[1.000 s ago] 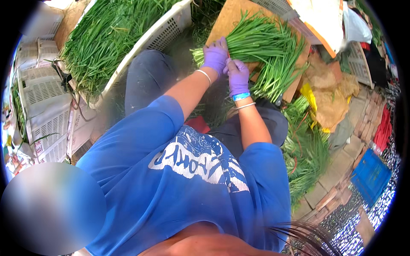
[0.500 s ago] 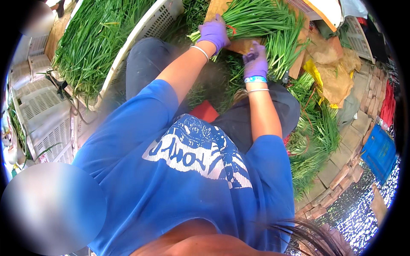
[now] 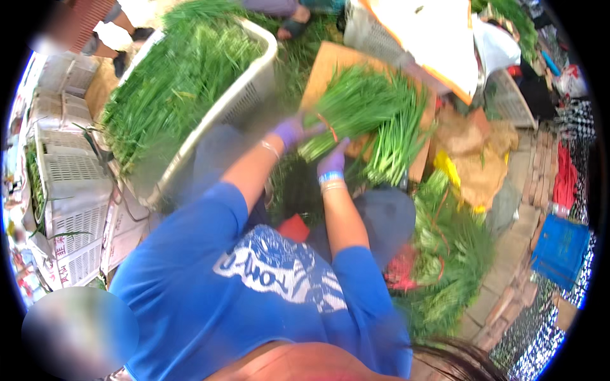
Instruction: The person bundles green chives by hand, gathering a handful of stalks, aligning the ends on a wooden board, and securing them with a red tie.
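A bunch of garlic chives (image 3: 362, 101) with a red band (image 3: 328, 127) round it lies on a wooden board (image 3: 321, 66), stem ends toward me. My left hand (image 3: 295, 131), in a purple glove, is closed on the bunch beside the band. My right hand (image 3: 333, 160), gloved likewise, is at the stem ends just below the band. Motion smears its fingers, so their grip is unclear. More loose garlic chives (image 3: 389, 152) lie against the bunch's right side.
A white crate (image 3: 210, 124) heaped with chives stands at my left, with stacked white crates (image 3: 70, 171) beyond. More chives (image 3: 454, 254) lie on the ground at my right. Brown sacking (image 3: 480, 165) and a blue crate (image 3: 560, 251) are farther right. Another person's foot (image 3: 295, 24) shows at the top.
The view has shifted, showing more of the board and the far side. My right hand has come closer to my left, up to the bunch's stem ends.
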Demonstrator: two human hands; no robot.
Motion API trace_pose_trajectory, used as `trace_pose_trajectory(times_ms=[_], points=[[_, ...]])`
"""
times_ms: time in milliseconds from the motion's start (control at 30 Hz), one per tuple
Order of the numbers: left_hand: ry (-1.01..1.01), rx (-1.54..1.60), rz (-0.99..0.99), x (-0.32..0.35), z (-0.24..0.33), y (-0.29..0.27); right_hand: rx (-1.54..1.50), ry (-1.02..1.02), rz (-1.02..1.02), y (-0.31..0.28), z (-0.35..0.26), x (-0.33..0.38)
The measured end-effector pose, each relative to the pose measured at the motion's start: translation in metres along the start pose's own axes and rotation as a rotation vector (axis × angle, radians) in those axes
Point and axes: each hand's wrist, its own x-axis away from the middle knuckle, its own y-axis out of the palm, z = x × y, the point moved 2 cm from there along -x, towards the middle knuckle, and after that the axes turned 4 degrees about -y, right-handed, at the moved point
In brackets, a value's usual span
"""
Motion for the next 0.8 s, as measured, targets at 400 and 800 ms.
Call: trace_pose_trajectory(times_ms=[400,800], points=[[-0.220,0.705,0.003,0.043,0.009,0.041,0.381,-0.027,-0.286,-0.006,-0.004,-0.005],[0.736,0.581,0.289,0.060,0.135,-0.050,0.564,-0.616,-0.515,0.155,-0.128,0.049]])
